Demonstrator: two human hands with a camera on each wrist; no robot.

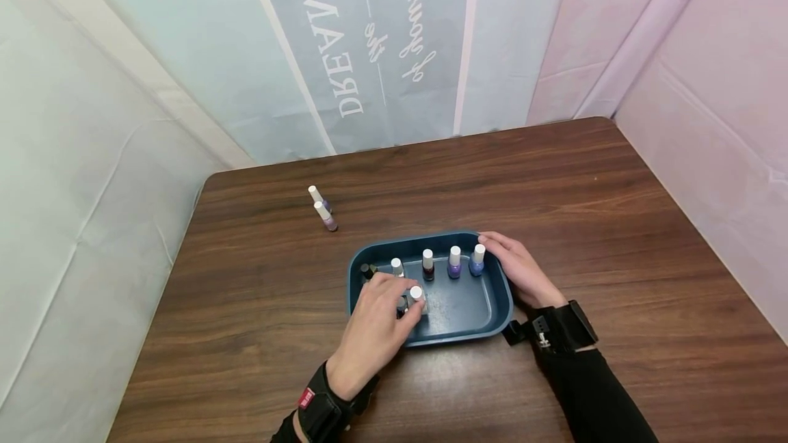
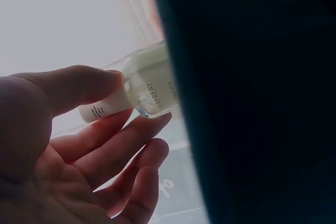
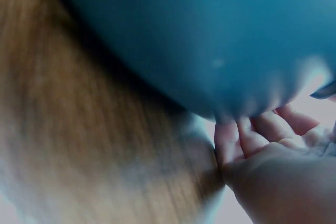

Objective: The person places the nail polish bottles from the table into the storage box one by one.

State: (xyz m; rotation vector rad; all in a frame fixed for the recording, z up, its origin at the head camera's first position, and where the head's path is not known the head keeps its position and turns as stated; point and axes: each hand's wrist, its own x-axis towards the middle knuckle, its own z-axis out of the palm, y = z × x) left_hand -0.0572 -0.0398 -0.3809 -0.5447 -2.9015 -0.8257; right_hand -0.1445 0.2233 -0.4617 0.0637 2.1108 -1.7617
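Note:
My left hand (image 1: 377, 323) pinches a nail polish bottle (image 2: 152, 85) by its white cap (image 1: 416, 293), over the left part of a blue tray (image 1: 463, 310). In the left wrist view the thumb and fingers hold the cap, and the tray wall hides the bottle's lower end. My right hand (image 1: 523, 272) grips the tray's far right corner, its fingers (image 3: 273, 127) against the outer wall. A row inside includes a clear bottle (image 1: 397, 266), a dark one (image 1: 427, 265), a purple one (image 1: 454, 263) and a blue one (image 1: 477, 262).
Two white-capped nail polish bottles, one pale purple (image 1: 329, 221) and one darker purple (image 1: 325, 206), stand on the wooden table (image 1: 265, 306) beyond the tray's left. A black-capped bottle (image 1: 367, 271) is at the tray's left end. Pale cloth hangs around the table.

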